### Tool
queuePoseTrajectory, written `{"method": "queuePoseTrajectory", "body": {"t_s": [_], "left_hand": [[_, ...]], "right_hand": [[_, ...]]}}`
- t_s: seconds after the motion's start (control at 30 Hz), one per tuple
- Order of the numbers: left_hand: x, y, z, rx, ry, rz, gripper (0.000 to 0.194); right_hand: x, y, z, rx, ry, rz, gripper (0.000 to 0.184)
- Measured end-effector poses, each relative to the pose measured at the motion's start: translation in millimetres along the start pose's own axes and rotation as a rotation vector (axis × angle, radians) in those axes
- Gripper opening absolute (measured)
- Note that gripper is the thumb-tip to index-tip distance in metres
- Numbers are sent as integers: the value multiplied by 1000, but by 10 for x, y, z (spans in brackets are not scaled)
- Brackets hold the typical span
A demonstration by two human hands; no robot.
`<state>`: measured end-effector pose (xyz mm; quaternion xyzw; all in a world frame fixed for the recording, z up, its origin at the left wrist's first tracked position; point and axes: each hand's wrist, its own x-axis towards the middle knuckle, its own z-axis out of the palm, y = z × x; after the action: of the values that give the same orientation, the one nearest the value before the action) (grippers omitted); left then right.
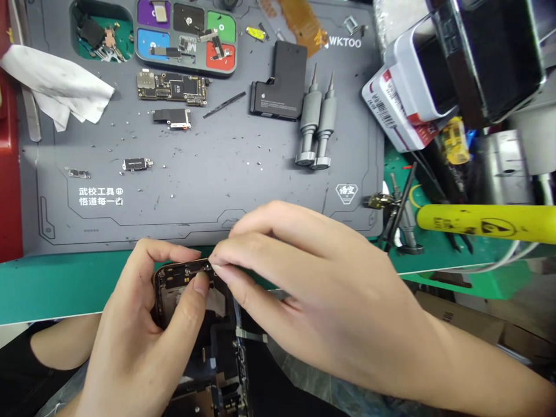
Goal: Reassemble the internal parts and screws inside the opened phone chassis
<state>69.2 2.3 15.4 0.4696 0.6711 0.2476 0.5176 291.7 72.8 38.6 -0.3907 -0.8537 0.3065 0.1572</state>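
Observation:
An opened phone housing (223, 347) with bare inner parts is held over the front edge of the bench. My left hand (147, 330) grips its upper left corner, thumb pressed on the inside near the top edge. The fingertips of my right hand (304, 284) are pinched together at the housing's top edge, close to the left thumb. Whatever sits between them is hidden or too small to make out. Beyond the hands on the grey mat (208, 191) lie a small black speaker-like module (136, 164) and a tiny metal bracket (79, 173).
Farther back are a logic board (174, 87), an L-shaped battery (280, 87), two grey screwdrivers (309, 124) and a parts tray (186, 63). Loose screws dot the mat. A white cloth (65, 84) lies left; a yellow-handled tool (486, 223) and stacked phones (486, 58) stand right.

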Motion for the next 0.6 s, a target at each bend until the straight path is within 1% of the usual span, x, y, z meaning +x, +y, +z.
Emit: {"method": "queuePoseTrajectory", "body": {"t_s": [0.07,0.17,0.23,0.3,0.4,0.47,0.6], "left_hand": [[-8,10,-6,23,22,-6,13],[24,70,22,-38,60,-78,23],[80,133,64,-83,90,-122,32],[150,200,114,-101,99,-135,37],[235,273,167,-103,96,-138,39],[254,283,169,-100,96,-141,39],[191,193,92,-83,94,-149,38]], "right_hand": [[13,6,4,45,9,50,26],[36,13,14,124,8,110,20],[49,14,17,137,-10,132,20],[53,14,16,137,-21,151,22],[47,16,8,158,-11,160,21],[47,23,-2,179,-12,163,19],[82,51,-20,238,-53,186,19]]}}
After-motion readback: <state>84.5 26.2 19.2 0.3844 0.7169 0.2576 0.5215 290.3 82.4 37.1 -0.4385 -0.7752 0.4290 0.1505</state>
